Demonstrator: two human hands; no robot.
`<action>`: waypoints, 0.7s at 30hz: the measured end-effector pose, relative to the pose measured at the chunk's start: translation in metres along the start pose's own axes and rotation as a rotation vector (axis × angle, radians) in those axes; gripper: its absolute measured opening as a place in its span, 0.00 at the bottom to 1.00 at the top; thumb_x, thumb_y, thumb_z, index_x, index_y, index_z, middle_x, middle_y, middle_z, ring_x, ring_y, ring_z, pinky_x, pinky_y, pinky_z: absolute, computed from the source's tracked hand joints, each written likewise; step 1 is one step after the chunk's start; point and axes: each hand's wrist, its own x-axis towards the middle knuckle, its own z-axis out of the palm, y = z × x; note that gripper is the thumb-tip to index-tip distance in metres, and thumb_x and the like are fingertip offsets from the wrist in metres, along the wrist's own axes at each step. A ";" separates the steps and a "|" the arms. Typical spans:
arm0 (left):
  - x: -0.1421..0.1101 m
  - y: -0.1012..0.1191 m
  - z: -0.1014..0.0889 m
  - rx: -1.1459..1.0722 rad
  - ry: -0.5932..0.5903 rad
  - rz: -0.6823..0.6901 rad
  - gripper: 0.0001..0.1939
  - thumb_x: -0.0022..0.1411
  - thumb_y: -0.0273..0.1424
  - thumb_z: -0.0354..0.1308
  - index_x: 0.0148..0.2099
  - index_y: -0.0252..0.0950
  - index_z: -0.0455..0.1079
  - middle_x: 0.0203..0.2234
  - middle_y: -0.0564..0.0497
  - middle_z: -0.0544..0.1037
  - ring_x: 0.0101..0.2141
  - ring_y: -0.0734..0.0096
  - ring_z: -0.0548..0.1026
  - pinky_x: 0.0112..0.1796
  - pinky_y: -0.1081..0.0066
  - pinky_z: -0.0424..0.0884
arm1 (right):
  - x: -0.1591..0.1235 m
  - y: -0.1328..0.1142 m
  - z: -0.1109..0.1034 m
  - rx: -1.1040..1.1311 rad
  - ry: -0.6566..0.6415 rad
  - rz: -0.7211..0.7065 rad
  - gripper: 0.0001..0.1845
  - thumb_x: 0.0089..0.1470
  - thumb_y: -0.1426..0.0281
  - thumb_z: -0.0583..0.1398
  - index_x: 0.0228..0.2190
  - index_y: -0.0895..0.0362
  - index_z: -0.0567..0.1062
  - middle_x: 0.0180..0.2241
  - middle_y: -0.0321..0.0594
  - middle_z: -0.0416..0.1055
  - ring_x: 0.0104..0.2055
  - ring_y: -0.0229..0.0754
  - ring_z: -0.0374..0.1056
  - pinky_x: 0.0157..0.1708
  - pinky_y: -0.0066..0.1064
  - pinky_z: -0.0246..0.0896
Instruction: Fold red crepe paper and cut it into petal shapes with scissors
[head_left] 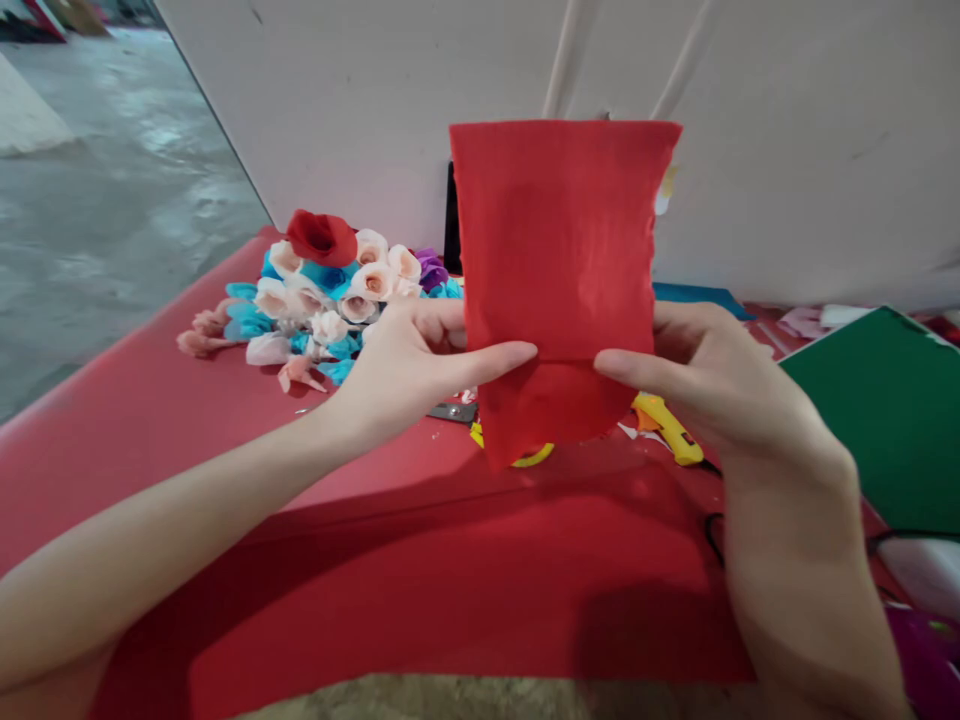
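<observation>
We hold the red paper (555,230) above the surface (405,590), the grip of our left hand (412,360) and right hand (727,370) pinching its sides. It looks creased across but unshaped; formed flowers (373,281) lie leftward.

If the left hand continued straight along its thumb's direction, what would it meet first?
Probably the right hand, which holds the opposite side of the same red sheet; exact depth is hard to judge.

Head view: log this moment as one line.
left hand: pinching red crepe paper | right hand: pinching same sheet, opposite side | thumbs: in front, near crease | behind left hand: paper flowers on red tabletop
</observation>
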 end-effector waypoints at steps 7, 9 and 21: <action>0.001 0.002 -0.002 0.073 0.021 0.005 0.06 0.52 0.34 0.63 0.34 0.39 0.76 0.28 0.55 0.81 0.32 0.65 0.79 0.32 0.71 0.78 | 0.000 0.003 -0.003 -0.077 0.028 0.012 0.04 0.50 0.68 0.62 0.26 0.50 0.79 0.28 0.30 0.77 0.31 0.40 0.74 0.26 0.26 0.71; 0.000 0.003 -0.002 0.088 0.032 -0.022 0.06 0.52 0.34 0.63 0.33 0.39 0.77 0.28 0.55 0.81 0.31 0.64 0.79 0.30 0.70 0.78 | -0.001 0.003 -0.004 -0.106 0.042 0.011 0.05 0.49 0.68 0.62 0.24 0.52 0.78 0.25 0.31 0.76 0.28 0.39 0.73 0.25 0.26 0.69; 0.000 0.006 -0.003 0.037 -0.006 -0.025 0.09 0.51 0.36 0.64 0.34 0.37 0.75 0.27 0.56 0.81 0.31 0.64 0.78 0.35 0.66 0.76 | -0.001 0.005 -0.001 -0.017 0.009 -0.063 0.05 0.51 0.71 0.61 0.28 0.51 0.79 0.29 0.30 0.77 0.31 0.37 0.73 0.26 0.24 0.69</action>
